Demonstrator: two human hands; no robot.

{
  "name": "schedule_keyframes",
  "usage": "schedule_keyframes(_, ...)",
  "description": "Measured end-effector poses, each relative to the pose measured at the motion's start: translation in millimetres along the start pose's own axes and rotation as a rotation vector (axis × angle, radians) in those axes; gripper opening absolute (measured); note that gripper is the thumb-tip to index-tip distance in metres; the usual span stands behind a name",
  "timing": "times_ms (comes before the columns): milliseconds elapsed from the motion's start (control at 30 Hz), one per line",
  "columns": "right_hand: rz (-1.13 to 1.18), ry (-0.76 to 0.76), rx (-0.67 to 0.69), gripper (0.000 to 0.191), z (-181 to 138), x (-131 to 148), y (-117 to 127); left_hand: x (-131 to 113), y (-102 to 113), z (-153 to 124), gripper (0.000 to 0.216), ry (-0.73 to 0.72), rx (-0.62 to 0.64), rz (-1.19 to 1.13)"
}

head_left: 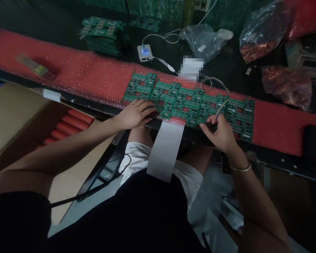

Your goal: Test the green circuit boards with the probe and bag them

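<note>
A row of green circuit boards [188,103] lies side by side on red bubble wrap along the table's near edge. My left hand [139,111] rests with spread fingers on the near edge of the boards at the left. At the right end of the row, my right hand [221,131] pinches a thin multicoloured wire cable [228,92] over a board. The cable's tip is hidden by the fingers. From there it arcs back to a pixelated white item [191,69] behind the boards.
Behind stand a stack of circuit boards [102,37], a small white box with a lit screen [145,52] and clear plastic bags [204,40]. Bags of copper-coloured parts [287,84] lie at the right. A white paper strip [166,151] hangs over the near edge. Red rolls [71,124] sit below left.
</note>
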State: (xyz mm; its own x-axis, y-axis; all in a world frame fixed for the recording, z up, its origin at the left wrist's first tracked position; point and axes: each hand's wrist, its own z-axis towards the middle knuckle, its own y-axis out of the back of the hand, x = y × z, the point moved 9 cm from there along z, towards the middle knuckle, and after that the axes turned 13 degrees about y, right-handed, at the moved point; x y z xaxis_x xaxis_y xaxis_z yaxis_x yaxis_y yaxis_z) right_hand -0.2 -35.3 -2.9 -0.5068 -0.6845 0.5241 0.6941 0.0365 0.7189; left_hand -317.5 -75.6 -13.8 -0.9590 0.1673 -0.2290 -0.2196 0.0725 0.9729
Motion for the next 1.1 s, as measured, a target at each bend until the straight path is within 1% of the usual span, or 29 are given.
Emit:
schedule_keyframes(67,-0.144,0.095,0.056,0.033,4,9,-11,0,-4,-2,0.041,-0.008,-0.047,0.072)
schedule_keyframes(167,-0.299,0.17,0.121,0.023,10,15,-20,-12,-8,4,0.045,-0.057,-0.113,0.15)
schedule_keyframes(267,-0.329,0.199,0.149,0.017,14,22,-25,-19,-13,13,0.049,-0.072,-0.154,0.198)
schedule_keyframes(400,-0.337,0.21,0.185,0.026,18,35,-41,-20,-16,18,0.045,-0.074,-0.166,0.257)
schedule_keyframes(500,-0.385,0.222,0.188,0.031,23,44,-54,-18,-7,21,0.045,-0.059,-0.182,0.258)
schedule_keyframes(600,-0.42,0.231,0.162,0.03,31,49,-60,-15,14,28,0.043,-0.037,-0.224,0.256)
schedule_keyframes(700,-0.407,0.199,0.14,0.029,40,51,-57,-15,33,38,0.043,-0.052,-0.231,0.313)
schedule_keyframes(800,-0.393,0.13,0.144,0.028,52,51,-49,-14,41,46,0.043,-0.067,-0.169,0.394)
schedule_keyframes(867,-0.423,0.099,0.182,0.03,61,52,-42,-13,42,49,0.043,-0.074,-0.12,0.43)
schedule_keyframes(967,-0.503,0.099,0.252,0.04,74,54,-33,-11,42,51,0.046,-0.081,-0.076,0.448)
schedule_keyframes(1033,-0.493,0.125,0.24,0.042,81,58,-25,-11,40,51,0.05,-0.079,-0.059,0.441)
schedule_keyframes(1100,-0.427,0.138,0.202,0.037,86,63,-17,-12,36,50,0.052,-0.072,-0.046,0.432)
